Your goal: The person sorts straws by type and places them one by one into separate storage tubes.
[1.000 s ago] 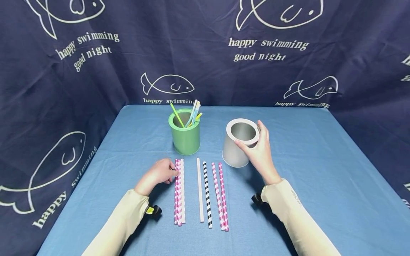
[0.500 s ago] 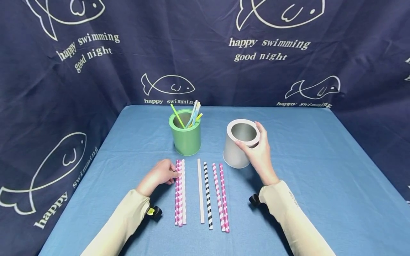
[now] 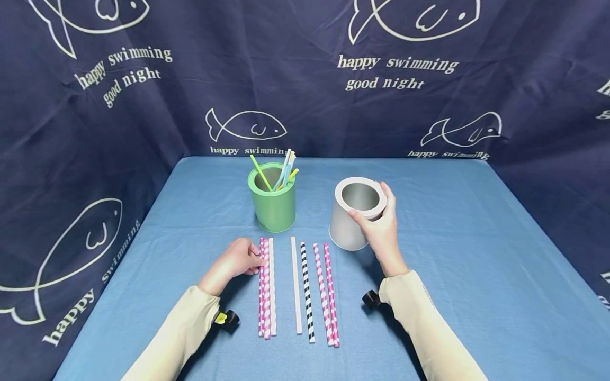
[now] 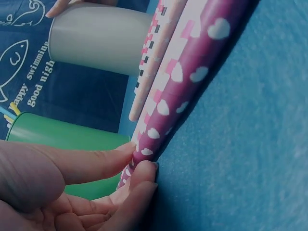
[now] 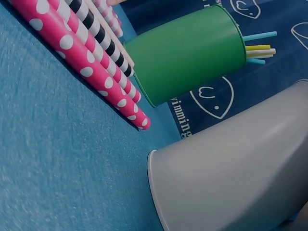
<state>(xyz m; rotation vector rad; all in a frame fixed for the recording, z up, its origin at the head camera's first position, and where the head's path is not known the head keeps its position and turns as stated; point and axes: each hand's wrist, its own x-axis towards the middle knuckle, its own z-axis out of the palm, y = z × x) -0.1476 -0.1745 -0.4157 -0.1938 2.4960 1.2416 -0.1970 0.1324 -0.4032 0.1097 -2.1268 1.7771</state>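
Observation:
My left hand (image 3: pixel 238 257) is at the leftmost row of paper straws. In the left wrist view its thumb and fingertips pinch a purple straw with white hearts (image 4: pixel 197 74) near its far end. Against it lie a pink-and-white striped straw (image 3: pixel 267 309) and a whitish straw (image 3: pixel 272 286). My right hand (image 3: pixel 385 230) grips a grey metal bucket (image 3: pixel 344 225) from its right side, with the thumb at the near rim. The bucket stands upright, and its inside looks bare. In the right wrist view the bucket (image 5: pixel 226 168) fills the lower right, and the hand is mostly hidden.
A green bucket (image 3: pixel 274 211) stands behind the straws, with several thin coloured sticks (image 3: pixel 287 172) in it. Between the hands lie a pale pink straw (image 3: pixel 296 288), a black-and-white striped straw (image 3: pixel 307 296), a pink striped straw (image 3: pixel 323 296) and a pink dotted straw (image 3: pixel 331 296). Blue cloth covers the table.
The head view has shifted slightly. My right forearm has swung a little to the left while the hand stays on the grey bucket. The left hand stays at the straws.

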